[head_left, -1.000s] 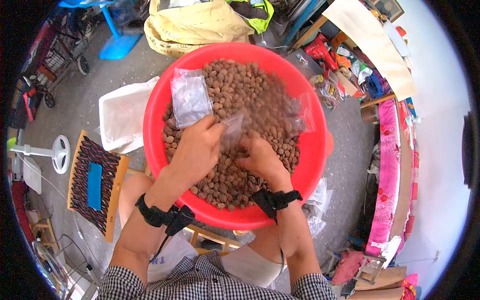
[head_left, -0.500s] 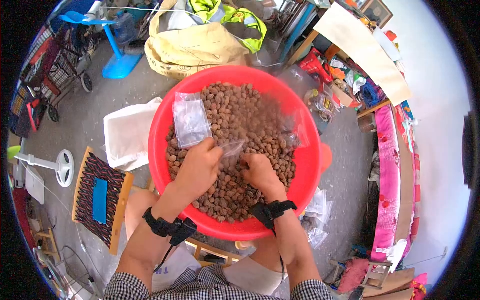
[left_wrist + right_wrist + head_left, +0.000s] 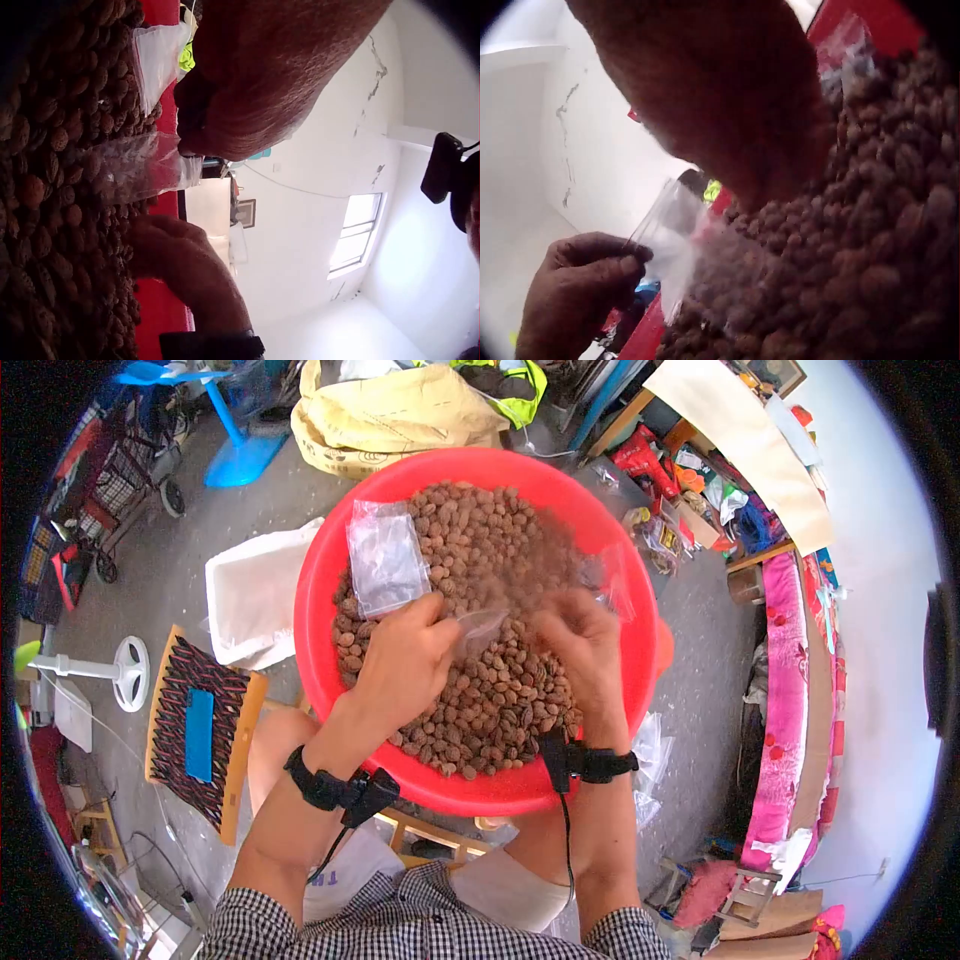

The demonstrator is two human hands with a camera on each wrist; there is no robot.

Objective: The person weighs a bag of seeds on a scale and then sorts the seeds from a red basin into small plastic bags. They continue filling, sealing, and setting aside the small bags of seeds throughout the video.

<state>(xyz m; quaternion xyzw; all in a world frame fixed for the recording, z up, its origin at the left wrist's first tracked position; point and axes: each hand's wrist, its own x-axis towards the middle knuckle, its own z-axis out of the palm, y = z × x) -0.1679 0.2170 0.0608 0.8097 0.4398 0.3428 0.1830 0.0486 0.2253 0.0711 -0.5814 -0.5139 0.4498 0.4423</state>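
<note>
A red basin (image 3: 325,630) holds a heap of wrinkled brown nuts (image 3: 490,705), looking like small walnuts or fruit stones. My left hand (image 3: 405,655) pinches the edge of a clear plastic bag (image 3: 679,247) between thumb and fingertips; the bag hangs over the heap. To its right, my right hand (image 3: 585,655) is low over the nuts, fingers bent downward and blurred in the head view. Its fingertips are hidden in the right wrist view, and I cannot tell whether they hold a nut. Flat clear bags (image 3: 388,560) lie on the nuts at the basin's left side.
More clear plastic (image 3: 615,585) lies at the basin's right inner wall. A white tub (image 3: 250,605) stands left of the basin, near a wooden beaded seat (image 3: 200,735). Beyond the basin sits a yellow sack (image 3: 400,420). Cluttered shelves (image 3: 690,480) line the right side.
My right hand has moved from beside the bag's mouth out to the right over the nuts. My left hand keeps pinching the bag in nearly the same place.
</note>
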